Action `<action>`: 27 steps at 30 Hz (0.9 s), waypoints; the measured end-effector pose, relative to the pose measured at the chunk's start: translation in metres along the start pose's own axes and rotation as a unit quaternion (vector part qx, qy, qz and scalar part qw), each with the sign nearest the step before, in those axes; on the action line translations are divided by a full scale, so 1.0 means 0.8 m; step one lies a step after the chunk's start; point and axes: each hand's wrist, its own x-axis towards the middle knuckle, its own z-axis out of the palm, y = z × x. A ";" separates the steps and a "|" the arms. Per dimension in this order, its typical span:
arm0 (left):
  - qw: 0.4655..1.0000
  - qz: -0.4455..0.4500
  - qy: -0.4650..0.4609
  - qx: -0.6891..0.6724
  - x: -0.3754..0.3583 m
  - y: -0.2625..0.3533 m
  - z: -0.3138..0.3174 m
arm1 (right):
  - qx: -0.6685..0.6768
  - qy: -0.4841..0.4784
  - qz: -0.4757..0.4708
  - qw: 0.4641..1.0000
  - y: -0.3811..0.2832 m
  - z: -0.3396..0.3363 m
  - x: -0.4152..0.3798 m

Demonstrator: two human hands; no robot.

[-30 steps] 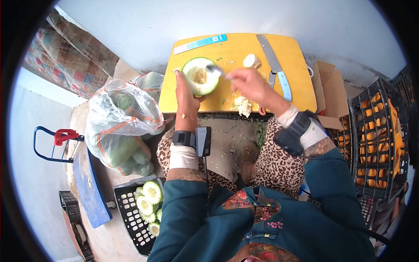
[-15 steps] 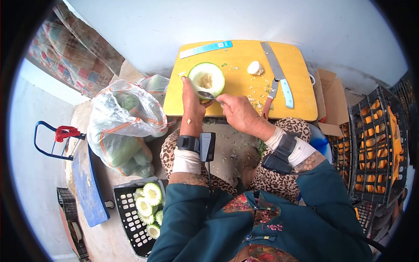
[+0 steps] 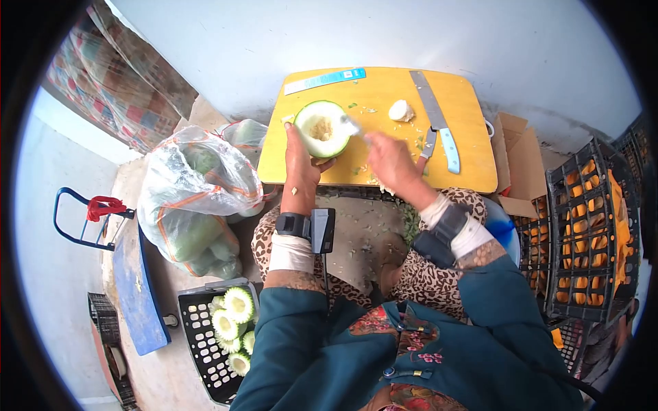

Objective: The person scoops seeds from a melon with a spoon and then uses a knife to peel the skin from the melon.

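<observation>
A pale green melon (image 3: 334,140), cut open with a hollow in its flesh, is tilted on the yellow table (image 3: 384,89). My left hand (image 3: 301,164) grips its left and lower side. Closed round the handle of a spoon (image 3: 351,126), my right hand (image 3: 395,164) is at the melon's right; the spoon's head is blurred at the upper right rim. A big knife with a light blue handle (image 3: 449,150) lies to the right, beside a smaller knife (image 3: 429,144) with a red handle. Near them sits a whitish cut piece (image 3: 401,110) among scattered seeds and scraps.
A plastic bag (image 3: 185,205) of green melons stands at the left. Below it a black crate (image 3: 199,342) holds several hollowed pieces (image 3: 238,305). At the right are an open cardboard box (image 3: 524,164) and black crates (image 3: 582,308) with orange pieces. A blue-white knife sleeve (image 3: 325,81) lies at the table's back.
My right hand has moved right with the spoon, whose head has come out of the hollow's lower part to the upper right rim. The melon has turned slightly in my left hand.
</observation>
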 end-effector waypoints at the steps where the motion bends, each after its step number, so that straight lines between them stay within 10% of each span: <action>1: 1.000 0.003 0.003 0.007 -0.002 0.002 0.000 | -0.026 0.035 0.053 0.998 0.027 0.003 0.017; 4: 0.999 0.015 0.026 0.030 0.004 0.004 -0.004 | 0.088 0.025 0.251 0.964 0.070 -0.027 0.045; 10: 0.999 -0.009 0.051 0.003 0.022 0.015 -0.005 | -0.095 0.012 0.161 0.982 0.101 -0.037 0.027; 27: 0.999 -0.049 -0.003 0.010 0.028 0.026 0.016 | 0.311 -0.031 0.235 0.920 0.021 0.038 0.067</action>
